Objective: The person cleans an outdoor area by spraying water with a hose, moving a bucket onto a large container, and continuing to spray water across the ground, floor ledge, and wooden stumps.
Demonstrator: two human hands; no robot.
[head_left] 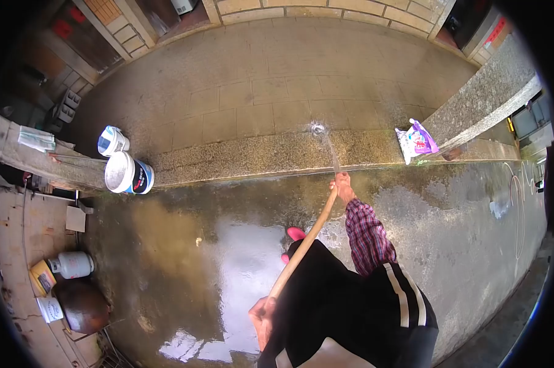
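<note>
A tan hose runs diagonally between my two hands. My right hand, below a plaid sleeve, is closed round its upper end. Water streams from that end and splashes on the stone ledge. Lower down, near my body, my left hand is wrapped round the hose. The wet concrete floor shines beneath both hands.
Two white buckets stand at the ledge's left. A purple and white bag lies by the stone pillar. A gas cylinder and a round brown pot are at lower left. Another hose lies right.
</note>
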